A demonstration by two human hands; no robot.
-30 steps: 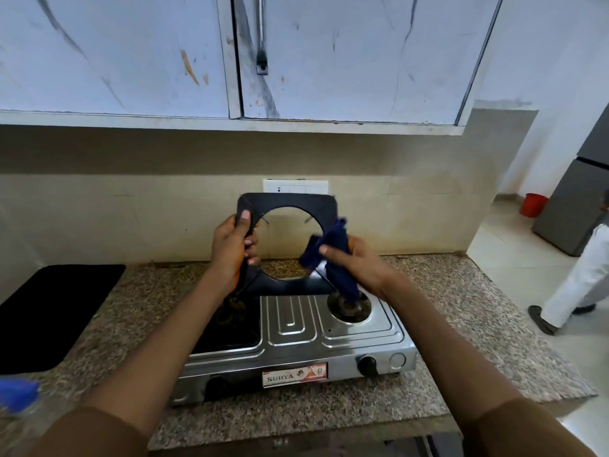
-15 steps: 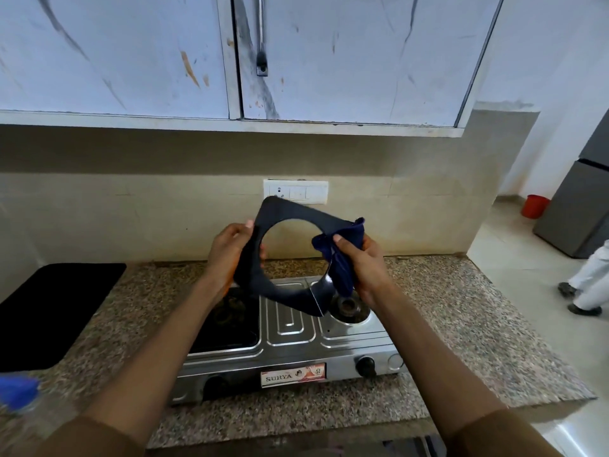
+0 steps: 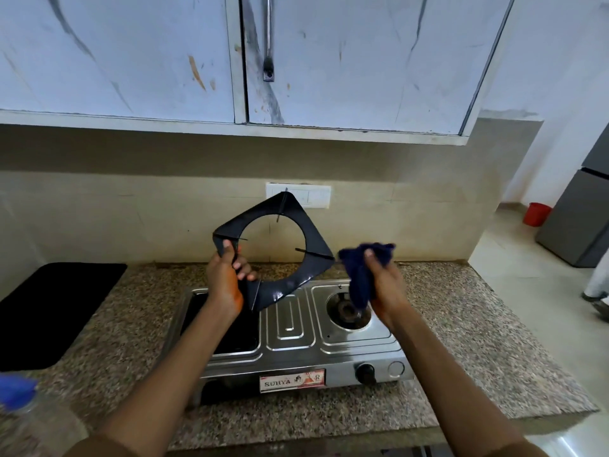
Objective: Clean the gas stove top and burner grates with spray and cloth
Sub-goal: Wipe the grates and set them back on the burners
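Note:
My left hand (image 3: 227,275) grips one corner of a black square burner grate (image 3: 313,239) with a round hole, holding it tilted in the air above the stove. My right hand (image 3: 382,278) holds a bunched dark blue cloth (image 3: 357,275) just right of the grate, apart from it. Below sits the steel two-burner gas stove (image 3: 290,328); its right burner (image 3: 346,310) is bare, and the left bay looks dark. A spray bottle with a blue cap (image 3: 16,392) stands blurred at the bottom left.
The stove rests on a speckled granite counter (image 3: 461,341) that ends at the right. A black mat (image 3: 56,308) lies at the left. Wall cabinets (image 3: 362,61) hang overhead. A grey fridge (image 3: 580,219), a red bucket (image 3: 536,213) and a person's leg (image 3: 598,282) are at the right.
The grate has turned in my left hand so a corner points up. My right hand with the cloth has come off the grate and moved to the right.

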